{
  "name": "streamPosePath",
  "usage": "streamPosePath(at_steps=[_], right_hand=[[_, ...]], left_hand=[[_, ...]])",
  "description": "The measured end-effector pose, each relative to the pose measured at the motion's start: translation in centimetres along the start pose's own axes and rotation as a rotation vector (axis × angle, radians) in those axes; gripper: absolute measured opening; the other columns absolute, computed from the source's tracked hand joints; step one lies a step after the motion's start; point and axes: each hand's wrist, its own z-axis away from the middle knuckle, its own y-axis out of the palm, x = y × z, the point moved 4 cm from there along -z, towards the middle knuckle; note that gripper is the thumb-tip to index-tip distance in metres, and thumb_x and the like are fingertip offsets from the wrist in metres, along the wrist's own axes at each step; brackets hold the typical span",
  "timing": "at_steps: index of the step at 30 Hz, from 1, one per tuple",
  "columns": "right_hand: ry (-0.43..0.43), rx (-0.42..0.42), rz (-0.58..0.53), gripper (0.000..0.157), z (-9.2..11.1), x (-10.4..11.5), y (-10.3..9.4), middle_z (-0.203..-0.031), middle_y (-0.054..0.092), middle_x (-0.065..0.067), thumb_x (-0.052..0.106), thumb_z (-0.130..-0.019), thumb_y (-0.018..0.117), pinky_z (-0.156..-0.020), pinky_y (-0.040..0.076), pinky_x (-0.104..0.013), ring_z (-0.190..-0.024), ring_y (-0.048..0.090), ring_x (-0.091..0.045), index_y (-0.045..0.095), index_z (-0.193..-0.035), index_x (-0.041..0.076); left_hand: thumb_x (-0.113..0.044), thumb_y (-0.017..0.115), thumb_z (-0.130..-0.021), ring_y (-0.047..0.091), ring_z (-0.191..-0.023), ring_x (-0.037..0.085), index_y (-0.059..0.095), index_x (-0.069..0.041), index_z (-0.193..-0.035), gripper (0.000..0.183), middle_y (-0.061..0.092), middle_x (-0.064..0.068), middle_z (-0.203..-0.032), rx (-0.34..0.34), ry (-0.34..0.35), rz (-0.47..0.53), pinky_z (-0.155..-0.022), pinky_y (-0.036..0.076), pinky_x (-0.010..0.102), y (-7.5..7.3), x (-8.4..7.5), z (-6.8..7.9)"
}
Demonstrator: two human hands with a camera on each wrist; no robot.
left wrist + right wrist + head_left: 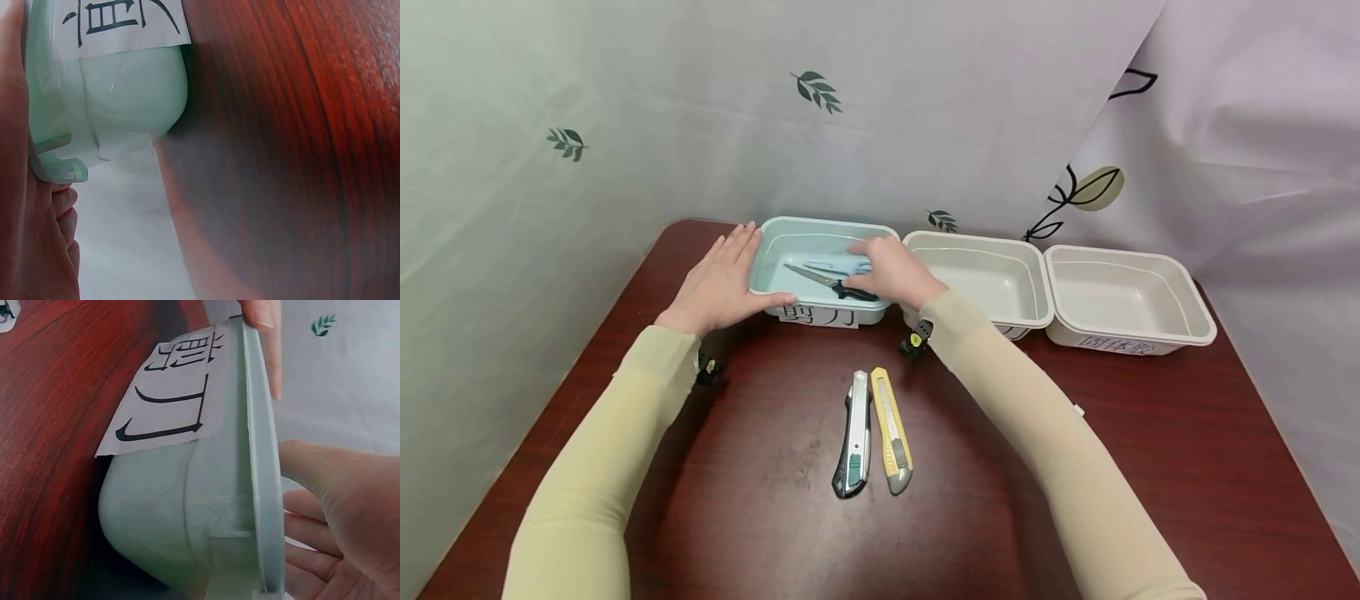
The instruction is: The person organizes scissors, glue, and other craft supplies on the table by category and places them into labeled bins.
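Pale-yellow fabric sleeves [576, 500] extend to a pale-green plastic tub [829, 237]. The left hand [715, 279], straight-fingered, rests on its rim; the right hand [895, 271], thumb and fingers apart, is over black-handled metal scissors [837, 287] and light-blue scissors [845, 264] inside.

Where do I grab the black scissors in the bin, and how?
Probably by the handles, reaching down from above on the right. The scissors lie with their handles to the right and their blades pointing left, and the bin's walls stand around them.
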Motion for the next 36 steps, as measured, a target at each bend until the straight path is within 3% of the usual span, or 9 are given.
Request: streamPosePath(at_steps=[4,8,11,14,18,22,24,27,36], right_hand=[[0.007,-0.021,-0.021,0.057,0.4,-0.2,-0.4,-0.137,0.063,-0.013,0.030,-0.094,0.076,-0.108,0.043,-0.032,-0.128,0.056,-0.022,0.060,-0.141,0.001],[0.015,-0.070,-0.052,0.057,0.9,-0.2,-1.3,-0.117,0.072,-0.017,0.031,-0.095,0.076,-0.100,0.046,-0.030,-0.087,0.065,-0.020,0.061,-0.141,0.003],[0.023,-0.104,-0.086,0.058,1.4,-0.1,-1.9,-0.076,0.068,-0.016,0.033,-0.094,0.076,-0.087,0.048,-0.030,-0.053,0.042,-0.014,0.060,-0.142,0.004],[0.027,-0.122,-0.109,0.060,2.0,0.1,-2.4,-0.059,0.056,-0.011,0.035,-0.094,0.075,-0.079,0.047,-0.030,-0.044,0.026,-0.012,0.059,-0.144,0.005],[0.018,-0.148,-0.119,0.060,3.0,0.5,-3.0,-0.097,0.072,-0.012,0.036,-0.095,0.074,-0.086,0.046,-0.029,-0.052,0.037,-0.013,0.058,-0.144,0.005],[0.012,-0.176,-0.127,0.063,4.1,0.8,-3.6,-0.141,0.060,-0.009,0.038,-0.093,0.076,-0.101,0.045,-0.031,-0.093,0.061,-0.017,0.058,-0.144,0.005],[0.012,-0.188,-0.127,0.064,4.8,0.9,-3.9,-0.143,0.059,-0.008,0.039,-0.092,0.077,-0.107,0.043,-0.033,-0.119,0.058,-0.018,0.058,-0.144,0.006],[-0.007,-0.210,-0.131,0.065,5.8,1.1,-4.2,-0.140,0.061,-0.009,0.038,-0.091,0.078,-0.105,0.045,-0.035,-0.125,0.057,-0.021,0.059,-0.144,0.005],[-0.071,-0.268,-0.160,0.063,9.2,1.4,-4.1,-0.120,0.071,-0.008,0.037,-0.086,0.083,-0.099,0.048,-0.036,-0.099,0.062,-0.017,0.065,-0.136,0.003]], left_hand=[[-0.081,0.055,-0.085,0.006,-0.155,0.031,0.012,0.002,-0.162,0.121,0.009,0.020,-0.168,-0.002,0.004,0.000,-0.124,0.001,0.043,0.0,0.0,0.0],[-0.080,0.055,-0.085,0.006,-0.155,0.031,0.012,0.003,-0.161,0.121,0.010,0.020,-0.168,-0.002,0.009,0.002,-0.124,0.001,0.043,0.0,-0.1,-0.1],[-0.079,0.056,-0.086,0.006,-0.154,0.032,0.012,0.003,-0.161,0.120,0.010,0.021,-0.168,-0.003,0.011,0.005,-0.124,0.001,0.043,0.0,-0.2,-0.1],[-0.079,0.056,-0.086,0.006,-0.155,0.032,0.012,0.003,-0.161,0.120,0.010,0.021,-0.167,-0.004,0.009,0.007,-0.124,0.001,0.043,-0.1,-0.2,-0.1],[-0.079,0.056,-0.086,0.004,-0.155,0.031,0.010,0.003,-0.162,0.120,0.009,0.021,-0.168,0.001,0.004,0.001,-0.124,0.000,0.042,0.0,0.0,0.0],[-0.080,0.055,-0.086,0.003,-0.155,0.031,0.009,0.002,-0.162,0.121,0.008,0.021,-0.168,0.008,0.000,-0.004,-0.124,-0.001,0.042,0.1,0.0,0.0],[-0.081,0.055,-0.085,0.003,-0.155,0.031,0.009,0.002,-0.162,0.121,0.008,0.021,-0.168,0.009,0.000,-0.005,-0.124,-0.001,0.042,0.1,0.0,0.0],[-0.081,0.054,-0.085,0.003,-0.155,0.031,0.009,0.002,-0.162,0.122,0.008,0.021,-0.168,0.011,0.000,-0.006,-0.124,-0.001,0.042,0.0,0.0,0.0],[-0.081,0.054,-0.085,0.002,-0.155,0.031,0.009,0.002,-0.162,0.122,0.007,0.020,-0.168,0.009,0.002,-0.004,-0.124,-0.002,0.042,0.1,-0.1,-0.1]])
